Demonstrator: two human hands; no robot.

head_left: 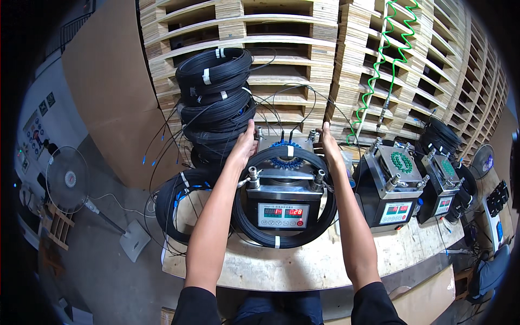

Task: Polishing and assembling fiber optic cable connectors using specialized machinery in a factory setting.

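Note:
A polishing machine with a metal top and a lit front panel stands before me on the wooden bench. A ring of blue connectors is on its top plate. A coil of black cable, bound with white ties, leans over the machine's front and encircles the panel. My left hand is at the far left corner post, thumb up. At the far right corner, my right hand also has its thumb raised. Both hands flank the top plate; their other fingers are largely hidden, so their grip cannot be made out.
Stacked black cable coils rise behind my left hand, loose blue-tipped ends trailing. Another coil lies at the bench's left. Two similar machines stand right. Wooden pallets back the bench. A floor fan stands left.

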